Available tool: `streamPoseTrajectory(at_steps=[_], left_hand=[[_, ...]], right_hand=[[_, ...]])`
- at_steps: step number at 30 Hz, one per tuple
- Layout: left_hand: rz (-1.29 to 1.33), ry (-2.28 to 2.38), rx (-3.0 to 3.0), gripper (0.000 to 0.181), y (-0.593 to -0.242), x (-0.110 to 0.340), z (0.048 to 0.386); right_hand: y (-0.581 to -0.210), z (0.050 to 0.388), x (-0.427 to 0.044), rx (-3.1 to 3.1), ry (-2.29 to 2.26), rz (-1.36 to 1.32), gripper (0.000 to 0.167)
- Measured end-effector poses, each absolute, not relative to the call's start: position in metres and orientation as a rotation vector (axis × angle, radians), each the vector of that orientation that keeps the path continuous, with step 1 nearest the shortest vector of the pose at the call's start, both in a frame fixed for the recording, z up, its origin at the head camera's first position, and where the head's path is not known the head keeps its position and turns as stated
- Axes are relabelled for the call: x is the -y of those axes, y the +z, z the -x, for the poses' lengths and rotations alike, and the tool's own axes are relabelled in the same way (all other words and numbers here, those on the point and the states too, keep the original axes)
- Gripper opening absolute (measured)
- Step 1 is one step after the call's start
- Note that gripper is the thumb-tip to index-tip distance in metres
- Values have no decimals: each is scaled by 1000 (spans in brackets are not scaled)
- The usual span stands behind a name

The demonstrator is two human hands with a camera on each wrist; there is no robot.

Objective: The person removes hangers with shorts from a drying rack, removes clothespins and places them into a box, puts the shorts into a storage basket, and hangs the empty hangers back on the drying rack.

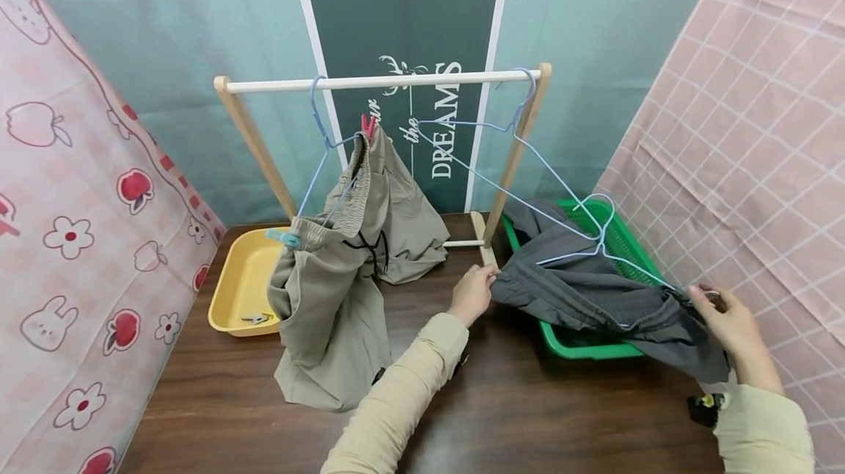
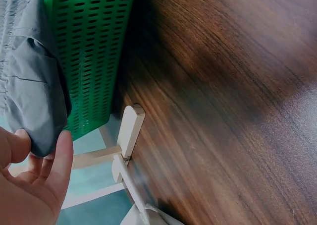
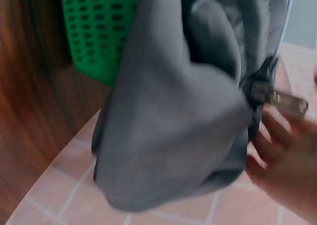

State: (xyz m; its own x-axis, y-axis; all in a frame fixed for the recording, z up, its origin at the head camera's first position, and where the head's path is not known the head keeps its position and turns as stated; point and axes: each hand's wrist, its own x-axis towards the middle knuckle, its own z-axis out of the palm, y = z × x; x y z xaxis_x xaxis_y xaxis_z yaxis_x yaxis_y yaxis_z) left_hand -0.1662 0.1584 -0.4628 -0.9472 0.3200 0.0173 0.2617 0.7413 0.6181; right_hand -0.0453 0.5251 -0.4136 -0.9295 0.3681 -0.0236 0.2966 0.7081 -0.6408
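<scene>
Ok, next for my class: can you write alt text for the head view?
A person's left fingers pinch a dark gray garment lying across a green basket, a hanger at its waistband; the right fingers are at its other end. To the left, pegged beige pants hang from a rack, near a yellow tray.

Wrinkly dark gray pants [image 1: 561, 298] were spread across the green basket [image 1: 587, 351], drooping past its right edge. A blue wire hanger [image 1: 601, 241] leaned up from their bunched waist, with a small clip [image 3: 287, 103] at the waist's right end.
</scene>
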Motion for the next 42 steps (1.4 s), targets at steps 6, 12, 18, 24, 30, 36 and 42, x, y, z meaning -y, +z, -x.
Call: streamPoseTrajectory(at_steps=[6,12,18,24,30,36,42], left_hand=[[-477,1041,-2844,24,-464,-158,167],[-488,1068,-2884,22,-465,-155,170],[-514,1148,-2845,23,-463,-152,175],[-530,1242,-2729,31,-457,-151,181],[-551,1326,-2656,32,-448,-150,183],[-612,1473,-2585,29,-432,-153,181],[-682,1552,-2470,29,-411,-160,174]], right_hand=[[-422,39,-540,2862,1020,399,24],[-419,37,-542,3006,759,416,51],[-416,35,-542,2927,729,380,49],[-399,28,-539,2817,707,411,46],[-377,27,-527,2755,748,584,49],[-367,33,-506,2542,851,963,57],[-367,47,-480,2368,858,1064,57]])
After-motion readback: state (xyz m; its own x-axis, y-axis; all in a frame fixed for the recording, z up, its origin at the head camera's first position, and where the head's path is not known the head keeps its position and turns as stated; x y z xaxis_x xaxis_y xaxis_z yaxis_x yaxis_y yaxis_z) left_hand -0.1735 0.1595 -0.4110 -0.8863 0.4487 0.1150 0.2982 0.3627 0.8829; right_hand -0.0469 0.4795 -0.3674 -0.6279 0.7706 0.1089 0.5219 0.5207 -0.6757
